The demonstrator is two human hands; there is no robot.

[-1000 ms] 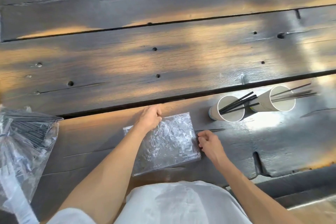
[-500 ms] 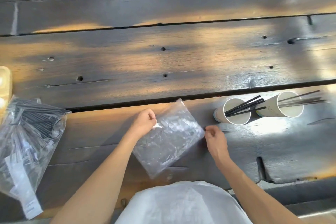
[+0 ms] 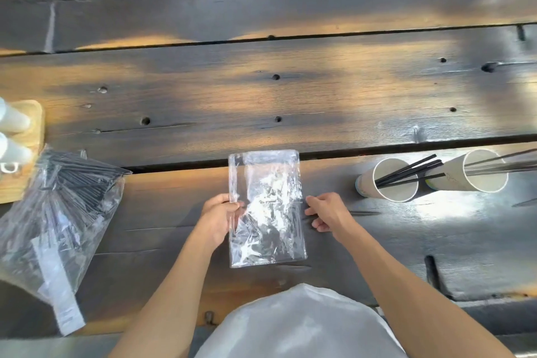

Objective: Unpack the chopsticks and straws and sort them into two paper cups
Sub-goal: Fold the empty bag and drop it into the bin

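A flat clear plastic bag (image 3: 267,209) lies lengthwise on the dark wooden table (image 3: 261,96) in front of me. My left hand (image 3: 216,218) pinches its left edge. My right hand (image 3: 328,212) rests at its right edge with fingers curled; whether it grips the plastic is unclear. To the right stand two white paper cups: the nearer cup (image 3: 386,182) holds several black sticks, the farther cup (image 3: 479,173) holds thin dark sticks that reach past the frame edge. At far left lies a larger clear bag (image 3: 55,221) full of black straws.
A light wooden tray (image 3: 26,154) with white bottles stands at the far left edge. A single thin dark stick (image 3: 363,213) lies on the table just right of my right hand. Wide gaps run between the planks.
The clear bag has been turned from a slanted position to lie straight, long side pointing away from me. Both hands shifted to its side edges. The view moved, bringing the wooden tray into sight.
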